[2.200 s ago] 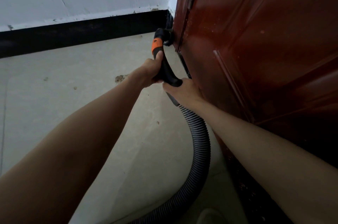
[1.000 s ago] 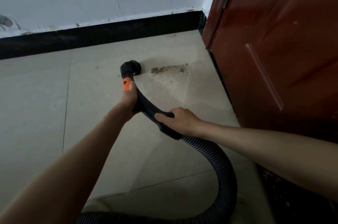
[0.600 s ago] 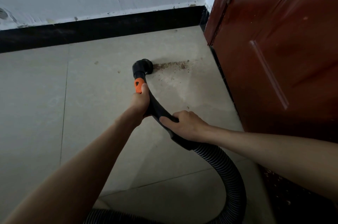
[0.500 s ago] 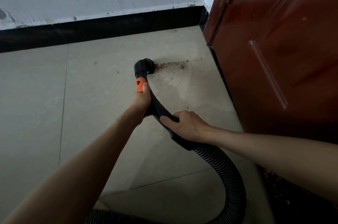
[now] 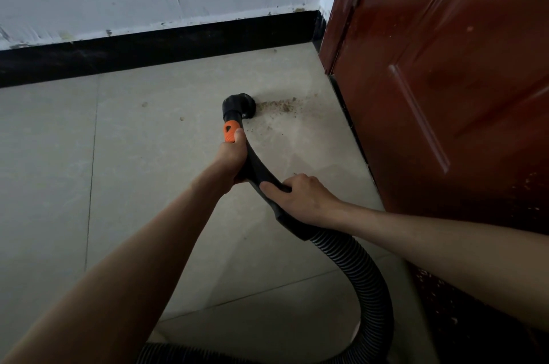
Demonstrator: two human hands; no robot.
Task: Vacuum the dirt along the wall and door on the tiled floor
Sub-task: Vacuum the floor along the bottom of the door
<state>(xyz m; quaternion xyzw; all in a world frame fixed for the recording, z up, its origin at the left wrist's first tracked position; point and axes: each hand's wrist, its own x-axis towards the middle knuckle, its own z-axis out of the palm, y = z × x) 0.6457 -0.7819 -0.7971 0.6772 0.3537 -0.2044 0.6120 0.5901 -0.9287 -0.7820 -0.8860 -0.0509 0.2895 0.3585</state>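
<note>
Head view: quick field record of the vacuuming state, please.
nozzle: on the floor tile, at the left end of the dirt
dirt streak: between nozzle and door, not yet cleared
left hand: grips the wand below the orange band
right hand: grips the wand near the hose

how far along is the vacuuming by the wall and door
Partway. In hand: the left hand and right hand grip the vacuum handle, with the nozzle on the tiled floor at the left end of a brown dirt streak. Left: that streak toward the door, crumbs just below it, and two specks left of the nozzle. The strip along the black skirting looks mostly clean.
</note>
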